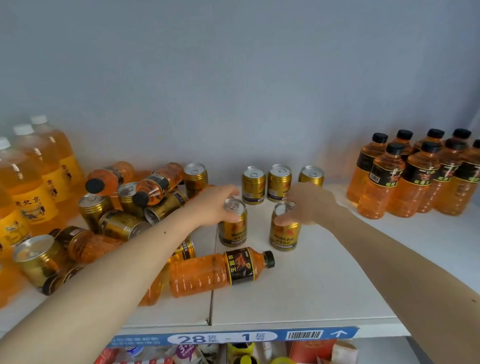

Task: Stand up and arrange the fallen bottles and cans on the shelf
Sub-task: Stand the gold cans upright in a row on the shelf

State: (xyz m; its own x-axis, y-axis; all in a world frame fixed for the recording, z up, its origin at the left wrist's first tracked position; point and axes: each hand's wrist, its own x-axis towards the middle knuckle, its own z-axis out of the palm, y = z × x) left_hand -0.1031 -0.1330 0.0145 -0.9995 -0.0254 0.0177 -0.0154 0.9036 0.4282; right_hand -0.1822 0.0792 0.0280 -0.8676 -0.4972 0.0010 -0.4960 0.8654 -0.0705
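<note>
My left hand (216, 203) grips the top of an upright gold can (233, 228) on the white shelf (304, 293). My right hand (306, 204) grips the top of a second upright gold can (285, 232) beside it. Behind them three gold cans (278, 182) stand in a row. An orange bottle with a black cap (221, 271) lies on its side in front of the two held cans. To the left lies a pile of fallen cans and orange bottles (123, 206), partly hidden by my left forearm.
Several upright black-capped orange bottles (421, 174) stand grouped at the right. Large orange bottles with white caps (20, 187) stand at the far left. A blue price strip (231, 337) runs along the shelf's front edge, with packaged goods on the shelf below.
</note>
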